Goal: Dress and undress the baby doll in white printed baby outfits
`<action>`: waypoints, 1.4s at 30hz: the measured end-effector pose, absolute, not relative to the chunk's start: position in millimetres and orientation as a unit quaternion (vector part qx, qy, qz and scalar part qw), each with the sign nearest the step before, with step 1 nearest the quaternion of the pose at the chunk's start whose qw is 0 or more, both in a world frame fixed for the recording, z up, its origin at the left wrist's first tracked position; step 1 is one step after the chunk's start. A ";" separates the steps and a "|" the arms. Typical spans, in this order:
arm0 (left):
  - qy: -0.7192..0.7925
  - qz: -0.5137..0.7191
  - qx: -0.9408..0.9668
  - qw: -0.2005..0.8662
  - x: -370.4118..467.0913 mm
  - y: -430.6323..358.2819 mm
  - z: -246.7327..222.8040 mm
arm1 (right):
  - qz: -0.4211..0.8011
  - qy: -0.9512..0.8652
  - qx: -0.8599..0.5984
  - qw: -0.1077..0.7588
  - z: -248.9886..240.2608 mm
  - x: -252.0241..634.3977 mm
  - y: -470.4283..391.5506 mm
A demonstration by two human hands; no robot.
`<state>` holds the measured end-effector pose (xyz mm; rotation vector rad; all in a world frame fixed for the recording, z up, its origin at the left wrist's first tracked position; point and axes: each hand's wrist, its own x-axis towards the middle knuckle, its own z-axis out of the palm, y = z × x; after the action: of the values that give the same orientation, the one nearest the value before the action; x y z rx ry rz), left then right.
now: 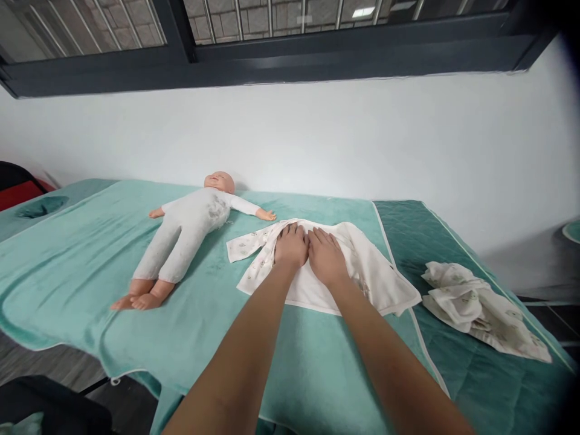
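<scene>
A small white printed garment (380,272) lies spread on the green cover, one sleeve stretched to the left and its right part folded over. My left hand (291,244) rests on it near the top middle, fingers extended and palm down. Right beside it, my right hand (327,255) also lies flat on the cloth, with its fingers spread a little. Neither hand grips the fabric. A baby doll (185,223) in a white body lies on its back to the left, arms outstretched, one hand close to the garment's sleeve.
A crumpled white printed cloth (480,308) lies on the darker quilted cover (403,223) at the right. The light green cover (90,241) drapes over the front edge. Behind stands a white wall under a barred window. A black chair-like object (49,405) is at lower left.
</scene>
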<state>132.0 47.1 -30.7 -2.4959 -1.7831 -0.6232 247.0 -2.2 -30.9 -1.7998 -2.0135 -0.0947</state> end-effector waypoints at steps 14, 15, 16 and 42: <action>-0.467 -0.310 -0.828 0.026 101.0 -22.8 -11.8 | 0.009 -0.735 -0.626 0.261 -38.9 254.5 5.7; -0.474 -0.305 -0.825 0.040 93.5 -34.9 -13.2 | 0.015 -0.741 -0.607 0.287 -39.2 255.0 5.8; -0.494 -0.297 -0.815 0.055 85.9 -45.4 -15.0 | 0.026 -0.747 -0.586 0.314 -39.3 255.0 5.3; -0.581 -0.402 -0.708 0.012 56.8 -67.0 -25.9 | 0.510 -0.480 -0.521 0.488 -14.0 193.7 59.0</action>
<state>56.8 -67.0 -25.9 -2.2055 -1.8104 -1.2538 193.7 59.0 -14.0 -1.2658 -1.1679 1.2410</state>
